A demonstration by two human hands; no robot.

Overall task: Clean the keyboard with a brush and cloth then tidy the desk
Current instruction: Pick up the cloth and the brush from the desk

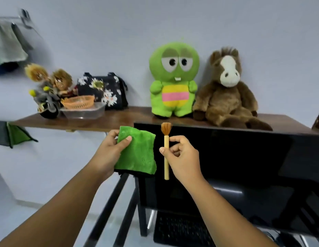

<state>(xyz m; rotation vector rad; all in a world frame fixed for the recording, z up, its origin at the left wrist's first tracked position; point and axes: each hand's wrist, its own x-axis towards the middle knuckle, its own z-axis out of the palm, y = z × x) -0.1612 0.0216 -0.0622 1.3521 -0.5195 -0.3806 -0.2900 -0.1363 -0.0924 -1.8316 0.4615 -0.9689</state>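
My left hand [108, 154] holds up a folded green cloth [139, 152] with a dark edge, thumb pressed on its front. My right hand [181, 157] pinches a small brush [166, 157] upright by its pale wooden handle, brown bristles pointing up. Both are raised in front of a dark monitor [235, 166]. Far below, at the bottom of the view, lies a black keyboard [180, 230], partly hidden by my right forearm.
A wooden shelf [108, 120] behind the monitor carries a green plush toy [173, 81], a brown plush horse [226, 90], a floral bag [103, 90], an orange basket [78, 102] in a clear tub, and small dolls [48, 86]. Black desk frame bars [112, 207] run lower left.
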